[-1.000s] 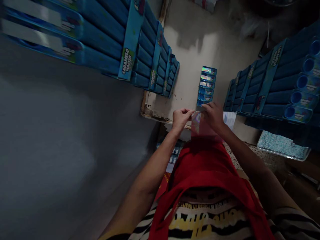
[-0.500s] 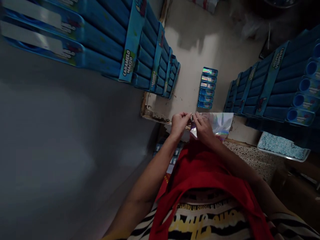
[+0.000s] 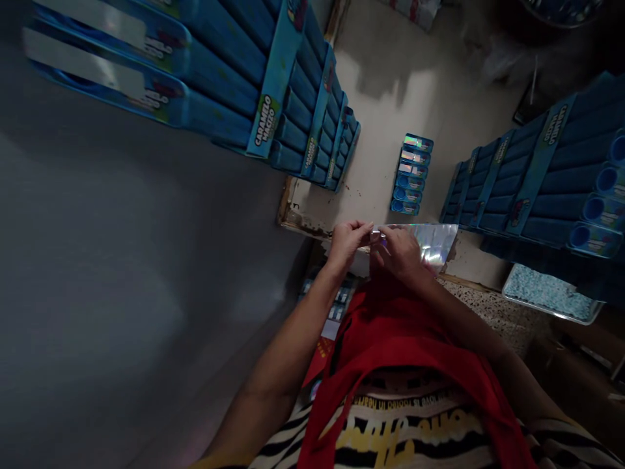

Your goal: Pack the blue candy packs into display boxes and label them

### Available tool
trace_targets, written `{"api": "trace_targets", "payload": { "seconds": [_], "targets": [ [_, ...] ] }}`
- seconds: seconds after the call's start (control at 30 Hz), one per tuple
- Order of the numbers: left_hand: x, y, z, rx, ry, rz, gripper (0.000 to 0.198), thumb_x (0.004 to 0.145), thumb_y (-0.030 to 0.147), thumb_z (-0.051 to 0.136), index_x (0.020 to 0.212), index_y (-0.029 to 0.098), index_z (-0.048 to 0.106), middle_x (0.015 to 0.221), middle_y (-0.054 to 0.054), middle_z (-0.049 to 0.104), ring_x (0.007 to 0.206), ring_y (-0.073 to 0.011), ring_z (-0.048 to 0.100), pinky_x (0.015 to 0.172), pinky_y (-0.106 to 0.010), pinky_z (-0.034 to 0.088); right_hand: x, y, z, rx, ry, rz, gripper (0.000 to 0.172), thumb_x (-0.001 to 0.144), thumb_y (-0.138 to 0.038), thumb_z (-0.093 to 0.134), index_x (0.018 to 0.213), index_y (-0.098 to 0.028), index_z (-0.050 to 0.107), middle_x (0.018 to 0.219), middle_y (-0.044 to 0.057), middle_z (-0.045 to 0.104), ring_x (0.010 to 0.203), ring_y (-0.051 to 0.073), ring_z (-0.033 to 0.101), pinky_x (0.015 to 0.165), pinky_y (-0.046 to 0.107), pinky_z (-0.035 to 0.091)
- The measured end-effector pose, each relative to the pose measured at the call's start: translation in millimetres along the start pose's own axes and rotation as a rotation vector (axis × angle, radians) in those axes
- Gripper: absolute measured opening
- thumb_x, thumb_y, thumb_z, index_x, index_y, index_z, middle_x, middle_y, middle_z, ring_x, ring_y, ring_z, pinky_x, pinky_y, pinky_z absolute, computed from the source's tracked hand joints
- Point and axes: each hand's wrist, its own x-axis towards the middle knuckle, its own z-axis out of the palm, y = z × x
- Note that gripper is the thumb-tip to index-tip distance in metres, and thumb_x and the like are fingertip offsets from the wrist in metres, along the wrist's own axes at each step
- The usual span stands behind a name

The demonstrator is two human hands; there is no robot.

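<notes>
A shiny silver, rainbow-tinted sheet (image 3: pixel 442 242) is held in front of my red apron, at the table's near edge. My right hand (image 3: pixel 403 251) grips its left part, with the fingers curled over the upper edge. At the left end of the sheet, the thumb and forefinger of my left hand (image 3: pixel 347 242) pinch its corner or a small strip; which one is too small to tell. Just beyond my hands lies a short row of blue boxes (image 3: pixel 409 184) on the table. The far ones carry shiny strips, while the nearer ones show round blue openings.
Tall stacks of blue candy boxes (image 3: pixel 229 85) stand at the left, and more stacks (image 3: pixel 541 169) at the right. Below the right stacks is a clear tray (image 3: pixel 547 296) of pale blue pieces. A grey wall (image 3: pixel 122 260) fills the left side.
The fingers of my right hand have drawn back and curled at the sheet's edge. My left hand stays pinched near the same corner. The whole view has shifted slightly.
</notes>
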Motion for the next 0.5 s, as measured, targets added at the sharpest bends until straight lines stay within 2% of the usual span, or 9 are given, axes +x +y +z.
{"api": "trace_targets", "payload": {
  "seconds": [0.07,0.13,0.23,0.4,0.5],
  "targets": [
    [-1,1,0.0,0.007,0.001,-0.007,0.041,0.062,0.044,0.094,0.073,0.015,0.067,0.067,-0.003,0.071,0.062,-0.0174,0.07,0.07,-0.032,0.061,4,1,-1,0.004,0.038,-0.024,0.039,0.112,-0.038,0.046,0.136,-0.021,0.071,0.113,0.013,0.076,0.106,0.028,0.063,0.096,0.038,0.039],
    [-2,1,-0.6,0.032,0.01,-0.003,0.042,0.063,0.046,0.094,0.071,0.016,0.066,0.066,-0.003,0.071,0.065,-0.02,0.072,0.072,-0.036,0.062,8,4,0,0.038,0.052,-0.041,0.034,0.111,-0.039,0.05,0.128,-0.025,0.075,0.108,0.011,0.077,0.105,0.027,0.064,0.095,0.036,0.04],
    [0,2,-3.2,0.053,-0.007,-0.026,0.042,0.061,0.046,0.094,0.07,0.016,0.066,0.066,-0.005,0.072,0.068,-0.0224,0.074,0.073,-0.038,0.063,16,11,0,0.143,0.001,-0.015,0.025,0.107,-0.039,0.06,0.113,-0.024,0.078,0.098,0.007,0.076,0.095,0.023,0.065,0.087,0.033,0.041],
    [3,1,-8.3,0.056,-0.03,-0.065,0.044,0.058,0.046,0.095,0.072,0.015,0.067,0.065,-0.006,0.072,0.064,-0.0213,0.072,0.068,-0.035,0.061,26,17,-13,0.299,-0.068,-0.034,0.02,0.1,-0.034,0.065,0.106,-0.019,0.077,0.09,0.004,0.073,0.084,0.018,0.063,0.08,0.028,0.041],
    [4,0,-9.0,0.031,-0.028,-0.079,0.044,0.055,0.043,0.096,0.072,0.016,0.066,0.066,-0.005,0.072,0.063,-0.0196,0.07,0.066,-0.031,0.058,25,14,-20,0.378,-0.047,-0.014,0.02,0.092,-0.03,0.066,0.107,-0.019,0.073,0.089,0.002,0.07,0.082,0.017,0.062,0.078,0.027,0.041]
  ]
}}
